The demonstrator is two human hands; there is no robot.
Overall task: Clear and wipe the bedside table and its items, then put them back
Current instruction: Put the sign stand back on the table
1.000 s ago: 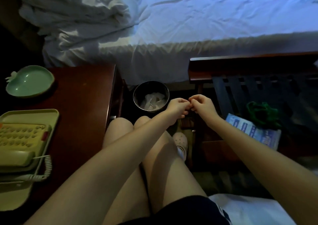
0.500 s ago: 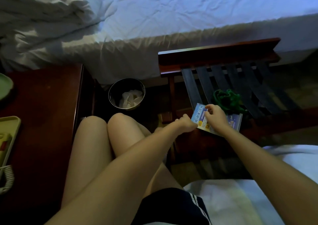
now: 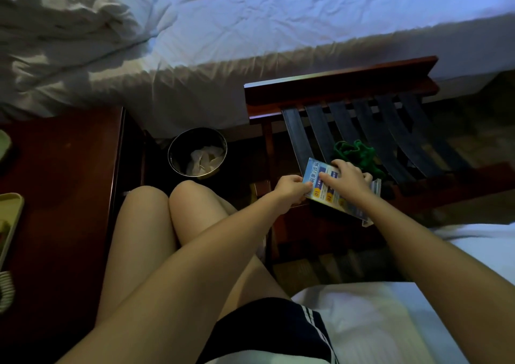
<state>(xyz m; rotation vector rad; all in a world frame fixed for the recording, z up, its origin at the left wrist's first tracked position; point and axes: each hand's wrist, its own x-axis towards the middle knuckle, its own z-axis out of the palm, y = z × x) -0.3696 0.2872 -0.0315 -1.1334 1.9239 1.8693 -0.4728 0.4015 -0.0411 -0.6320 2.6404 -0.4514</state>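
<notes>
Left hand (image 3: 289, 189): fingers curled, pinching the left edge of the sign card (image 3: 328, 196).
Right hand (image 3: 349, 180): fingers laid over the card's face; whether they grip it, cannot tell.
Sign card: under both hands' fingers, on the luggage rack (image 3: 340, 85).
Green bundle (image 3: 359, 152): just beyond the right fingers.

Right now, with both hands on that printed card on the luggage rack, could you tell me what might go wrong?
The card lies at the luggage rack's front edge, beside gaps between the straps. The left hand only pinches its side, so it might slip down. The green cloth lies right behind the right hand and could get dragged along.
</notes>
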